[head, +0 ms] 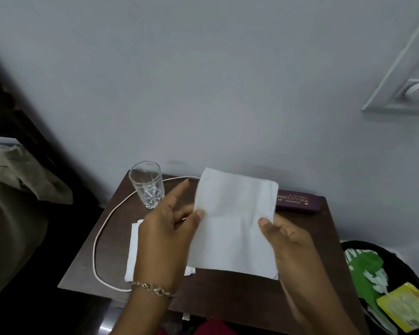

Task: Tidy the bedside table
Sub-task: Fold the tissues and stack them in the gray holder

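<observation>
A folded white cloth (232, 223) is held up above the dark wooden bedside table (228, 296). My left hand (165, 238) pinches its left edge with the thumb in front, index finger pointing up. My right hand (288, 240) pinches the right edge, thumb on the front face. Another white cloth or paper (133, 252) lies flat on the table under my left hand, partly hidden. An empty cut-glass tumbler (146, 184) stands at the table's back left. A maroon spectacle case (298, 201) lies at the back right, partly behind the cloth.
A white cable (102, 233) loops across the table's left side and over its front edge. A dark bed frame with bedding (17, 184) stands to the left. A black bin (382, 281) with green and yellow wrappers sits at the right. A wall switch panel (406, 88) is at the upper right.
</observation>
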Demonstrator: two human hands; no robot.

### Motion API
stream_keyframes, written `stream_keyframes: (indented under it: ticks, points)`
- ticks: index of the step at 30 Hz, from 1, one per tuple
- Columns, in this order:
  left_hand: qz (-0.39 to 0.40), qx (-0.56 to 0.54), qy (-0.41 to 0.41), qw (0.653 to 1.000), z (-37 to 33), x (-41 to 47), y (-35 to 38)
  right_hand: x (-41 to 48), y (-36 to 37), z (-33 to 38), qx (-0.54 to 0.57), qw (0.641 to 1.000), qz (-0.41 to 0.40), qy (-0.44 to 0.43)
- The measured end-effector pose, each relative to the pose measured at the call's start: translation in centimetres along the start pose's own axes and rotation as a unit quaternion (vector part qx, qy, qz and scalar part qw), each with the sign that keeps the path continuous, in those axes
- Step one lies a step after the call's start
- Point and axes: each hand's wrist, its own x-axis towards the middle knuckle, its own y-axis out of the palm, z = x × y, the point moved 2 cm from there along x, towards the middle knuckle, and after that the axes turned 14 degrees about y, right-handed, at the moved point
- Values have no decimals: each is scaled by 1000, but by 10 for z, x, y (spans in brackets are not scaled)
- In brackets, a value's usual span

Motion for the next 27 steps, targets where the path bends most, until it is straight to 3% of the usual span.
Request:
stream_keyframes:
  ticks: [9, 16, 24, 27]
  points:
    - [-34, 136, 139, 980, -19, -26, 35, -20, 38, 0, -74, 988, -84, -104]
    - [-25, 123, 146, 981, -20, -28, 39, -21, 43, 2, -14, 993, -63, -96]
    - [-4, 143, 224, 964, -17, -34, 45, -18, 47, 0, 67, 997, -18, -32]
    - [21, 150, 212, 965, -14, -35, 47, -16, 44, 1, 96, 995, 1, -6]
